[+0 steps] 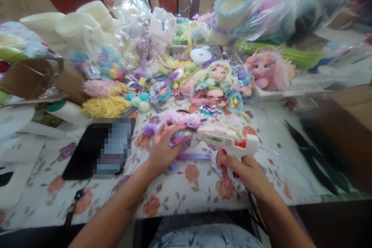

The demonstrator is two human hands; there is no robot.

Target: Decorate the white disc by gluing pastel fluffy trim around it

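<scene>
White, the glue gun [228, 141] is sitting right of frame centre, the right fingers [222, 157] wrapping snugly around it, while the left fingers [175, 128] are pinching a lilac piece [179, 138] mid-frame.

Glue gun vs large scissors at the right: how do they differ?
The glue gun is mostly white; the scissors are dark, with greenish handles. The glue gun is held in the right hand; the scissors lie unheld. The glue gun points left; the scissors point diagonally, up and left in the picture. Both are hand tools.
</scene>
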